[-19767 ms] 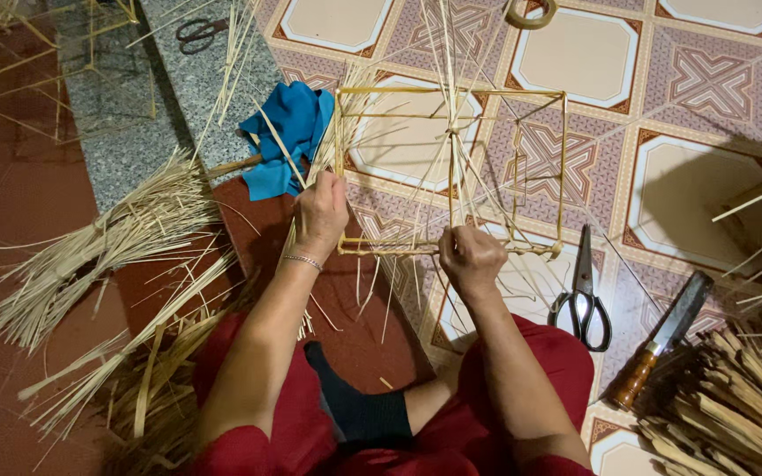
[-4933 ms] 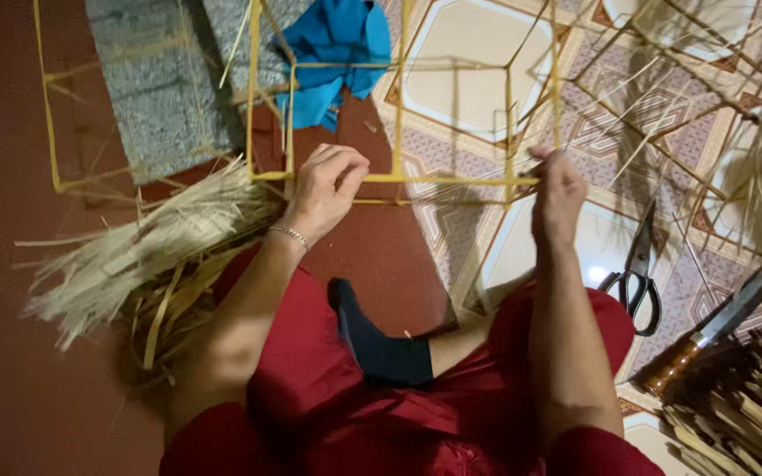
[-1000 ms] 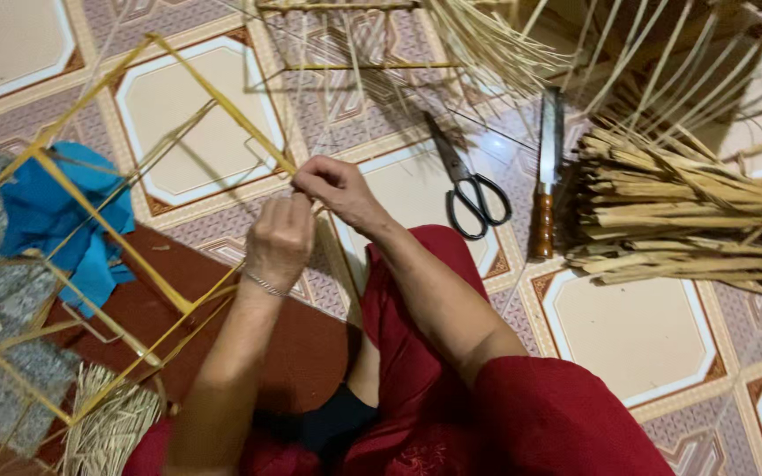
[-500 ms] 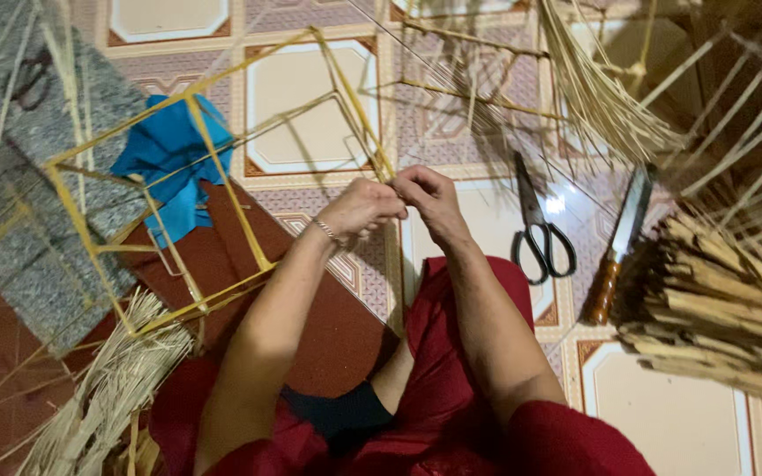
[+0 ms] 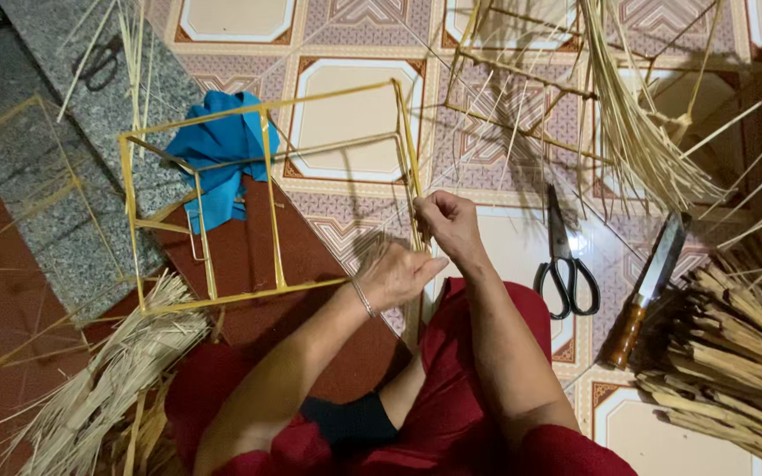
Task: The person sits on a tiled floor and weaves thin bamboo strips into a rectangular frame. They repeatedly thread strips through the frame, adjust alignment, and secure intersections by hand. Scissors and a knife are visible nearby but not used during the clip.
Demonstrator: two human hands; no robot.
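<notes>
lap: red clothing (image 5: 460, 397) fills the bottom of the view, both forearms reaching up from it.
left hand (image 5: 396, 275): fingers curled and closed around the near corner of the bamboo frame (image 5: 266, 185), just below the right hand.
right hand (image 5: 447, 222): pinched shut on the same upright strip of the frame, thumb and fingertips pressed together.
bamboo frame: a yellow box of thin strips, tilted, resting on the floor left of the hands over the tiled floor (image 5: 354, 115).
right side: black scissors (image 5: 564, 264) lie beside a knife (image 5: 650, 282); a bundle of split bamboo (image 5: 734, 353) sits just past it.
left side: loose straw strips (image 5: 108, 388) near the knee.
far: blue cloth (image 5: 218, 154) behind the frame; a second frame (image 5: 531, 62) at the top.
</notes>
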